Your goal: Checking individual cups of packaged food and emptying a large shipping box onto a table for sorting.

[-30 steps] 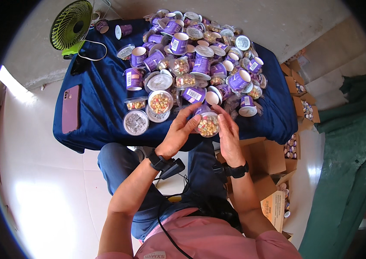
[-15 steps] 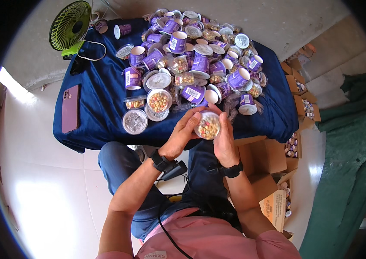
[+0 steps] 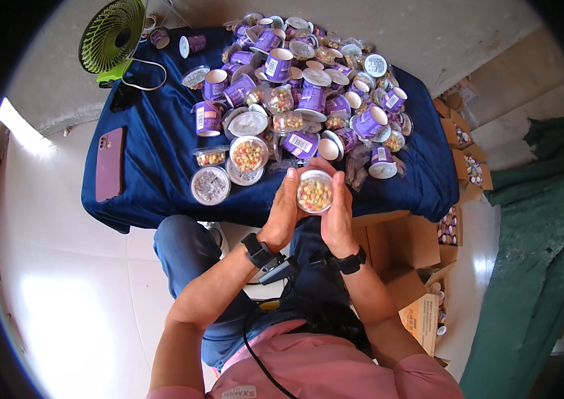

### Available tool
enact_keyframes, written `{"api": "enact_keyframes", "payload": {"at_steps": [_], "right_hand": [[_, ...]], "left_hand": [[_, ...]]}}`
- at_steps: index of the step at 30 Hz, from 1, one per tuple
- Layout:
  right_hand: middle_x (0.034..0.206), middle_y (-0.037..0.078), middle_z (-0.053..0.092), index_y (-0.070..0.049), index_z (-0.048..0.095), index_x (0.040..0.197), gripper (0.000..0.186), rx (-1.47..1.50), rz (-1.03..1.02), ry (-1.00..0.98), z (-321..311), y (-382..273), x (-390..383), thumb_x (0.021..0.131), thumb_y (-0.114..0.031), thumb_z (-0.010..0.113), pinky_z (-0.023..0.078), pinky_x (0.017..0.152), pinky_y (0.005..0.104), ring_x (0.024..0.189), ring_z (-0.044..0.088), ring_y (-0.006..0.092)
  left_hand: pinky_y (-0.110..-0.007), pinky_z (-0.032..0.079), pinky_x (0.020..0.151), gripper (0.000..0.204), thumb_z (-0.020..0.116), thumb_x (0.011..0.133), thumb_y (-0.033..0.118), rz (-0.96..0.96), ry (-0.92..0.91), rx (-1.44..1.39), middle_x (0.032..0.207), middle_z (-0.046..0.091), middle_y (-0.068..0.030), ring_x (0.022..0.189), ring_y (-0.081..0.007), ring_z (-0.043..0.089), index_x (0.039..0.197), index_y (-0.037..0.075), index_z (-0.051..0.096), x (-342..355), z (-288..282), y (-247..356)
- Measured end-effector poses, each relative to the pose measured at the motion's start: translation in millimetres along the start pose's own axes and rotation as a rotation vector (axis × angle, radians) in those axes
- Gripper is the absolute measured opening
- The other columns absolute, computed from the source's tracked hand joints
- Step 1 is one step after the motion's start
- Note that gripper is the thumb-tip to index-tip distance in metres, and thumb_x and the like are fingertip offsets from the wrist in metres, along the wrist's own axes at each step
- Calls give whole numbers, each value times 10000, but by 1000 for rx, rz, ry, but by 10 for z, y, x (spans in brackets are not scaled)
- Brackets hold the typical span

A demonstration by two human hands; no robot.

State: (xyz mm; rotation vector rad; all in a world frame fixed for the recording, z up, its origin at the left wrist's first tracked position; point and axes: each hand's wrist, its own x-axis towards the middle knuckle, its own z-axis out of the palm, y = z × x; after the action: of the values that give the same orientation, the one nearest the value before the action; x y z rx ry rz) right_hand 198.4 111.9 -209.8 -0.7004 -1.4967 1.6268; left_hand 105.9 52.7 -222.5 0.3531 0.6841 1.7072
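Between my palms I hold a round clear tub of colourful cereal (image 3: 314,193), its round face turned up, just off the front edge of the table. My left hand (image 3: 282,209) wraps its left side and my right hand (image 3: 339,216) its right side. Close beyond my fingers lie a white-rimmed paper cup (image 3: 328,148) and a purple cup (image 3: 300,144). To the left are another tub of cereal (image 3: 248,154), a smaller clear tub (image 3: 210,157) and a round tub with silvery contents (image 3: 210,185).
A heap of purple cups (image 3: 278,65) and cereal tubs covers the blue cloth (image 3: 155,166). A phone (image 3: 109,164) lies at the left, below a green fan (image 3: 111,36). Open cardboard boxes (image 3: 415,239) stand at the right, beside a green cloth (image 3: 535,246).
The tub has shifted slightly left and its face is now turned more squarely up. My left fingers have moved from over its top to its side.
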Motion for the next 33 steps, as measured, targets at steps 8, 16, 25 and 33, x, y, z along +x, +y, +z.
{"api": "enact_keyframes", "payload": {"at_steps": [8, 16, 25, 33], "right_hand": [[1188, 117, 594, 46, 545, 1206, 480, -63, -2, -104, 28, -261, -31, 1010, -350, 361, 447, 934, 282, 1051, 586, 156], [1181, 89, 598, 19, 525, 1230, 523, 99, 55, 30, 89, -47, -60, 1009, -409, 318, 427, 960, 304, 1083, 570, 159], [1183, 108, 590, 17, 517, 1242, 518, -35, 51, -69, 34, -149, -99, 1010, -401, 314, 415, 978, 310, 1099, 561, 176], [1319, 138, 473, 32, 405, 1330, 593, -29, -32, 69, 98, 93, -123, 1006, -449, 283, 401, 980, 298, 1143, 522, 172]], "left_hand": [[-257, 441, 866, 470, 281, 1016, 428, 147, -157, 403, 1036, 581, -48, 972, -81, 541, 1115, 32, 514, 13, -173, 72], [-217, 444, 786, 409, 411, 992, 408, 97, 19, 176, 1007, 588, -28, 920, -59, 525, 1097, 37, 546, 52, -125, -27], [-238, 478, 805, 423, 396, 993, 410, -14, -111, 166, 1041, 602, -32, 949, -87, 587, 1120, 35, 544, -69, -62, 166], [-258, 455, 881, 512, 334, 991, 478, -51, 42, -112, 1091, 607, -25, 1002, -96, 582, 1184, 45, 527, -10, -52, 45]]}}
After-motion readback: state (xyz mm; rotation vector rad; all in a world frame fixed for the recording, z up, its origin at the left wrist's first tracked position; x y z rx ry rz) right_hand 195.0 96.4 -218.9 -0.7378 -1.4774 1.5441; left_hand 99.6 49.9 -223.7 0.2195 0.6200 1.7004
